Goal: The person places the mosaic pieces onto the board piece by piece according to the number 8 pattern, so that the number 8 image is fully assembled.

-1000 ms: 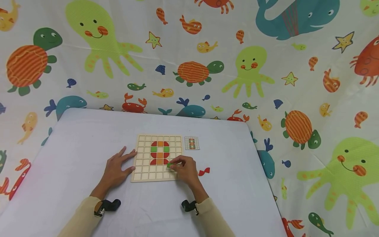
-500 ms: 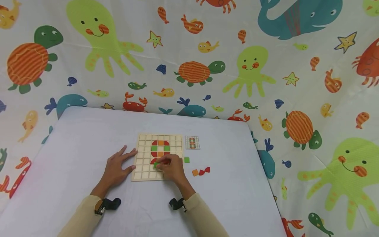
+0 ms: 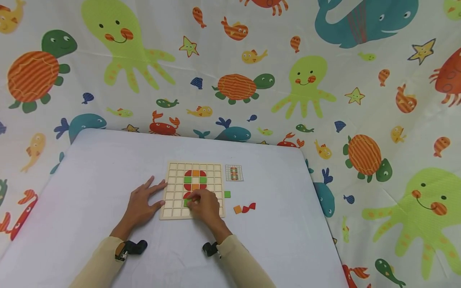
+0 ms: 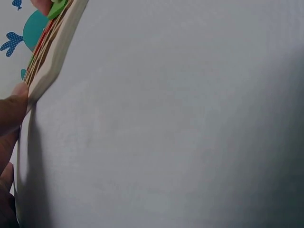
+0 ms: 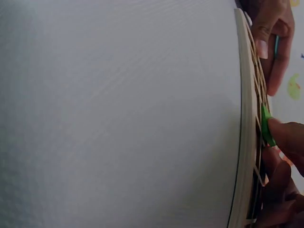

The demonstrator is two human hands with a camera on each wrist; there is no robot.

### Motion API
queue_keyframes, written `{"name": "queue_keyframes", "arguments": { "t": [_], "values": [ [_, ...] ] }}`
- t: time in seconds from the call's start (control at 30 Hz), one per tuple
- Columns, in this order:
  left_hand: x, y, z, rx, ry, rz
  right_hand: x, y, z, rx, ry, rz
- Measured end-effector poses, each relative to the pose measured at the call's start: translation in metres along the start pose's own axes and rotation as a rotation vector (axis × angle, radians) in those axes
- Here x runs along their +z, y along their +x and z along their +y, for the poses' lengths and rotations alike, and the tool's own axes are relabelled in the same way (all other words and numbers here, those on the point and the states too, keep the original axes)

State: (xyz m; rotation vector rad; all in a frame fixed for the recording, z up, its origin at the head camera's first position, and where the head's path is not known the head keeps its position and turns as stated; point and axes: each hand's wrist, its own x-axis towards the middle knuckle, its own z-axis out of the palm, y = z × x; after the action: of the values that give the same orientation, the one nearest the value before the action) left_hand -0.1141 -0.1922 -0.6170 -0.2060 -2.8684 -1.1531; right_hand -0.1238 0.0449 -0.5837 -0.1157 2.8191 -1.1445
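Note:
A square wooden grid board [image 3: 173,196] lies on the white table. My right hand [image 3: 207,205] pinches a green square tile [image 3: 185,203] between thumb and fingers, over a cell in the lower middle of the board. The right wrist view shows that tile [image 5: 267,127] tilted, right at the grid ridges. Red rounded tiles [image 3: 187,187], orange squares [image 3: 195,173] and green squares [image 3: 203,180] fill cells above it; my right hand hides part of this pattern. My left hand [image 3: 141,205] has its fingers spread, thumb and fingertips touching the board's left edge.
Right of the board lies a small card [image 3: 234,173] printed with a gridded coloured pattern. Below it are a loose green square [image 3: 227,194], an orange square [image 3: 237,209] and red rounded tiles [image 3: 249,207]. A sea-animal printed cloth [image 3: 230,116] hangs behind the table.
My right hand has moved left across the board with the green tile, down to the lower middle cell. Loose green and orange tiles have come into view. My left hand stays put.

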Motion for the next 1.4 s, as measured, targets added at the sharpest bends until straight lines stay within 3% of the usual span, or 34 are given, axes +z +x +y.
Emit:
{"name": "queue_keyframes", "arguments": {
  "t": [0.33, 0.63, 0.87, 1.17, 1.4],
  "values": [
    [-0.001, 0.000, 0.001, -0.009, 0.010, -0.010, 0.005, -0.002, 0.000, -0.033, -0.124, 0.014],
    [0.000, 0.000, 0.002, -0.002, 0.013, -0.006, -0.014, -0.001, 0.015, -0.121, 0.009, 0.061],
    [-0.001, 0.000, 0.002, -0.005, 0.007, -0.007, -0.045, 0.004, 0.036, -0.038, 0.078, 0.121],
    [0.000, -0.001, 0.001, 0.009, 0.008, 0.008, -0.075, 0.011, 0.066, 0.033, 0.076, 0.183],
    [0.000, -0.002, 0.001, 0.026, 0.008, 0.026, -0.088, 0.009, 0.079, 0.112, 0.057, 0.154]
  ]
}}
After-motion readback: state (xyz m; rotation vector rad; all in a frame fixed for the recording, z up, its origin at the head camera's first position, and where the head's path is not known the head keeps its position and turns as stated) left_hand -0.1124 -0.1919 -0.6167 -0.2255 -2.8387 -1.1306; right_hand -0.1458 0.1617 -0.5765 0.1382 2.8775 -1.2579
